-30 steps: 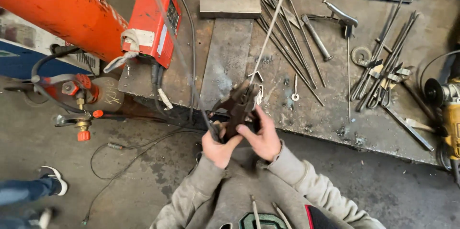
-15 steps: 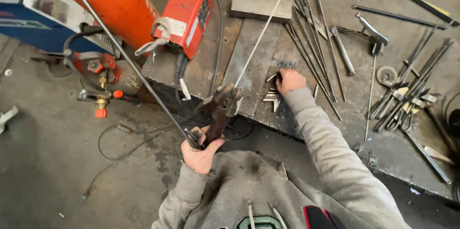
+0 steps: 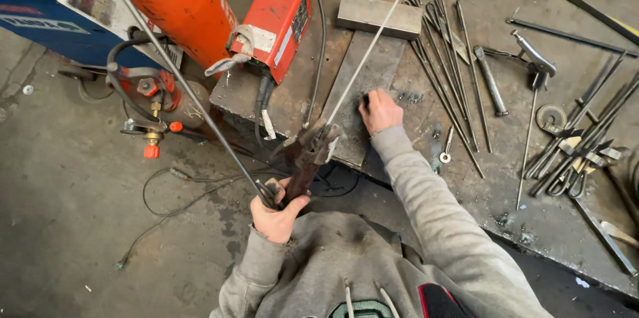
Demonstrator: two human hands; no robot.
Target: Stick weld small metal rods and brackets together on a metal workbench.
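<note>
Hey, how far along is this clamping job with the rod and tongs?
Done: tongs grip a thin rod lying over the steel plate. In hand: left hand holds the tong handles; right hand presses the plate. Left: the rod looks unworked.

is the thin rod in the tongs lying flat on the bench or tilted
Tilted. The rod runs up from the tongs in the left hand, its far end resting on the steel block.
</note>
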